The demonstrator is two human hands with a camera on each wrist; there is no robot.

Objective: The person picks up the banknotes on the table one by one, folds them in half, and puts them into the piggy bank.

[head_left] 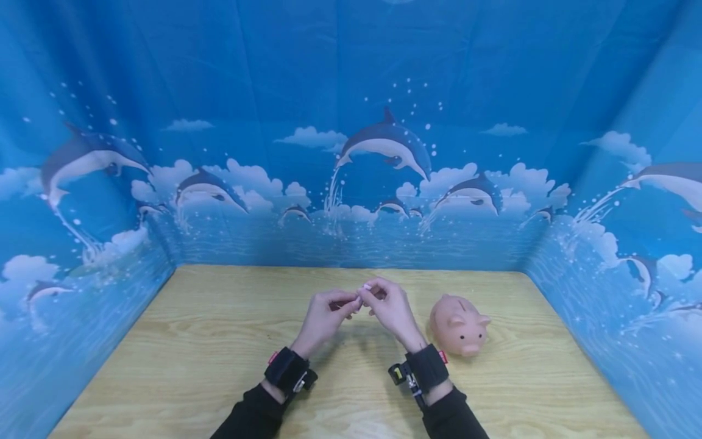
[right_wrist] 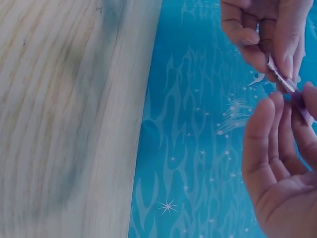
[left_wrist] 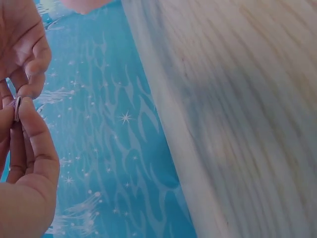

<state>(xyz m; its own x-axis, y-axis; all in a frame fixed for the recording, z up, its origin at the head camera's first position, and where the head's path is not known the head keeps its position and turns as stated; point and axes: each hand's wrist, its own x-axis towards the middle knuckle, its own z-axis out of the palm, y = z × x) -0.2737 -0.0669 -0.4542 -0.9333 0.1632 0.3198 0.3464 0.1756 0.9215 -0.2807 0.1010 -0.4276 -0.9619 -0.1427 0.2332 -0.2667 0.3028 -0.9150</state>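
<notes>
Both hands meet above the wooden table, fingertip to fingertip. Between them is a small, thin folded piece of purple-and-white paper (right_wrist: pixel 300 103), seen nearly edge-on as a narrow strip (left_wrist: pixel 18 109) in the left wrist view. My left hand (head_left: pixel 323 317) pinches one end of it between thumb and fingers. The other end is pinched by my right hand (head_left: pixel 392 310). In the head view the fingers cover most of the paper. A pink piggy bank (head_left: pixel 459 329) with a slot in its back stands to the right of my right hand, facing me.
The light wood table (head_left: pixel 219 341) reaches back to a blue curtain (head_left: pixel 263 238) printed with dolphins and clouds, which encloses it at the back and both sides. Black straps with small cameras circle both wrists, below dark sleeves (head_left: pixel 252 414).
</notes>
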